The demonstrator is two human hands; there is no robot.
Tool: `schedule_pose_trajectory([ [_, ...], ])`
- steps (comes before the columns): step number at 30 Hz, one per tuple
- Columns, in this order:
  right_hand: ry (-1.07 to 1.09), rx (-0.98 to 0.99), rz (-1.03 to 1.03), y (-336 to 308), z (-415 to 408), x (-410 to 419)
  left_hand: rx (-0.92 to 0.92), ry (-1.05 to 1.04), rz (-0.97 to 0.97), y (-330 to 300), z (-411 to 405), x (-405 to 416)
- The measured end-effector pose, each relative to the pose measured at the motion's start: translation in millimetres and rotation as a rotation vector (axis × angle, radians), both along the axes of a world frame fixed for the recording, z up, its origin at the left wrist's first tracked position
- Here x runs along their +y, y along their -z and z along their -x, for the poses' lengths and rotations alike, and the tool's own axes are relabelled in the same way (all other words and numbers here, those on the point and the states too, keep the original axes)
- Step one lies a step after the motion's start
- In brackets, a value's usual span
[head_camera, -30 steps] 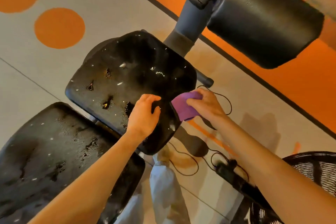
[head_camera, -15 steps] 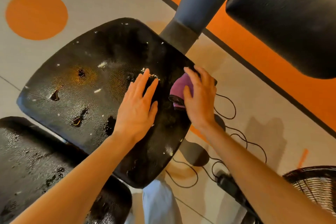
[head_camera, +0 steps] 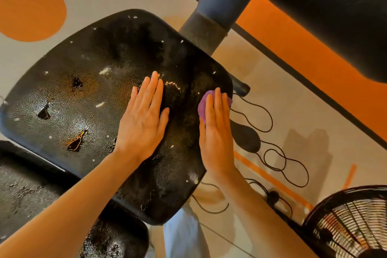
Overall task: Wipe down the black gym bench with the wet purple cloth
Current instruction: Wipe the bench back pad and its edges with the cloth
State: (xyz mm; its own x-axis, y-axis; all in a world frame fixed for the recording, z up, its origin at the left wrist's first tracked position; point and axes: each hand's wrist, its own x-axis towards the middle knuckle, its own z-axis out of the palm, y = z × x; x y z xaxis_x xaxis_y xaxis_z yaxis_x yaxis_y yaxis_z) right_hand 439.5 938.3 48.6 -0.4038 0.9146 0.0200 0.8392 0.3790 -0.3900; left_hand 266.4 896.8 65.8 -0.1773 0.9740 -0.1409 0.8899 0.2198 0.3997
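The black gym bench seat pad [head_camera: 88, 98] fills the middle of the view, worn, with torn holes and white flecks. My left hand [head_camera: 143, 119] lies flat on the pad, fingers together, holding nothing. My right hand [head_camera: 215, 132] presses flat on the purple cloth [head_camera: 202, 106] at the pad's right edge; most of the cloth is hidden under my fingers. A second black pad [head_camera: 31, 192] sits at the lower left.
A blue-grey frame post [head_camera: 222, 4] rises behind the seat. Another black pad [head_camera: 335, 12] hangs at the upper right. Black cables [head_camera: 272, 159] lie looped on the floor to the right, with a black fan grille [head_camera: 351, 224] at the lower right.
My left hand went from curled at the pad's edge to flat on the pad. My right hand flattened over the purple cloth against the pad's right edge. The view moved closer.
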Motion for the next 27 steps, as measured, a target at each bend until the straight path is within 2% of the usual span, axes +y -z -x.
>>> schedule_pose_trajectory([
  [2,-0.009,-0.043,0.008,-0.3,4.1,27.7,0.016,0.015,-0.005,1.4,0.8,-0.8],
  [6,0.233,-0.027,0.067,-1.1,31.4,94.9,0.019,0.026,-0.022,3.3,0.7,-0.6],
  [9,0.156,-0.014,-0.005,-1.9,24.8,48.4,0.034,0.032,-0.033,5.6,1.3,0.6],
  [12,0.042,0.000,0.011,-2.1,3.0,-12.5,0.035,0.032,-0.031,5.4,1.5,-2.2],
  [14,0.028,-0.007,-0.013,2.6,5.1,15.7,0.039,0.036,-0.035,4.8,1.6,-1.6],
  [18,0.224,-0.071,0.005,5.9,33.5,95.5,0.049,0.045,-0.037,6.9,2.7,1.4],
  [21,0.166,-0.062,-0.064,3.3,28.4,45.8,0.062,0.057,-0.035,8.7,2.6,-0.1],
  [23,0.073,-0.037,-0.017,-0.3,15.7,-1.3,0.072,0.056,-0.032,8.3,2.5,-1.7],
  [25,0.020,-0.024,-0.009,1.2,15.2,11.4,0.065,0.050,-0.035,7.4,1.9,-1.9],
  [27,0.098,-0.067,-0.015,0.9,33.4,62.1,0.054,0.054,-0.044,6.4,1.6,0.2],
])
